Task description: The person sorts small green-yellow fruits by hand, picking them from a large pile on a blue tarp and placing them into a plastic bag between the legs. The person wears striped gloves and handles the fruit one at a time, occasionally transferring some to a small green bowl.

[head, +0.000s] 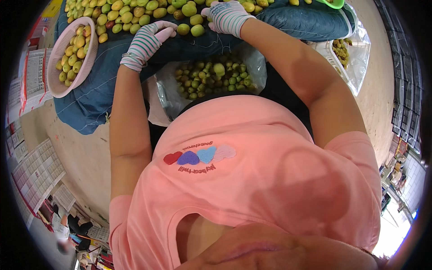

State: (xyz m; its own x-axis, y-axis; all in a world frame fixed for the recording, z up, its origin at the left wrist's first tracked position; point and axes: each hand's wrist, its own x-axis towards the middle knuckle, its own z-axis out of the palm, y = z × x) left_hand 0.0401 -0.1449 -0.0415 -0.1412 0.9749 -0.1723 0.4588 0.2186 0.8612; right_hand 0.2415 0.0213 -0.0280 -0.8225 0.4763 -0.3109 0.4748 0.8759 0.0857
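Both my hands wear striped knit gloves and rest at a bed of yellow-green, jujube-like fruits [126, 17] on a dark blue cloth [91, 79]. My left hand [145, 42] is at the near edge of the fruits, thumb and fingers slightly apart, with nothing visible between them. Just right of its fingertips lie two loose green fruits, one of them a round green fruit [197, 30]. My right hand [226, 17] reaches in among the fruits, palm down. Its fingertips are partly hidden, so I cannot tell whether it grips one.
A pink plastic basket [91, 60] of fruits leans at the left. Below the cloth's edge sits a clear plastic liner [258, 72] with small green fruits. A white crate [325, 50] with browner fruits stands right; a green bowl [334, 4] is top right. Stacked cartons [35, 77] line the left.
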